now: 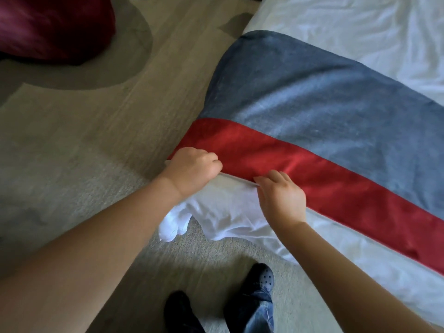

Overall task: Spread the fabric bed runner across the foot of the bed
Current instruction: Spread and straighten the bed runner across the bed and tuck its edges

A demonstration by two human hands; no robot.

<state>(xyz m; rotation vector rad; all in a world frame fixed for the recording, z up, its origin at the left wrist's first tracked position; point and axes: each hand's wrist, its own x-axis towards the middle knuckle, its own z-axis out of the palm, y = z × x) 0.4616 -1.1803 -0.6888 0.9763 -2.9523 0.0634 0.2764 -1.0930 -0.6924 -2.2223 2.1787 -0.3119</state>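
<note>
At the far left a big dark red cushion (55,27) sits on the floor (84,131). The floor looks soft and has grey and tan patches. Next comes the left hand (194,168), at the corner of the bed (360,27). Its fingers are curled tight into a fist, and they grip the end of the bed runner (312,104) right where its red stripe stops. Under the hands a white sheet (216,212) hangs off the corner in loose folds and reaches down toward the floor. Below that are the person's dark shoes (260,276) and blue jeans (262,308), on the floor close to the bed. The right hand (282,198) is just beside the left one. Its fingers are bent, and they pinch the near edge of the same red stripe. The bed runner lies across the bed, starting at the two hands and going off to the right. It has a wide grey-blue band on the far side and a red band on the near side. Its left end drops over the side of the bed. Past the runner, the white bedding at the top right is full of wrinkles.
</note>
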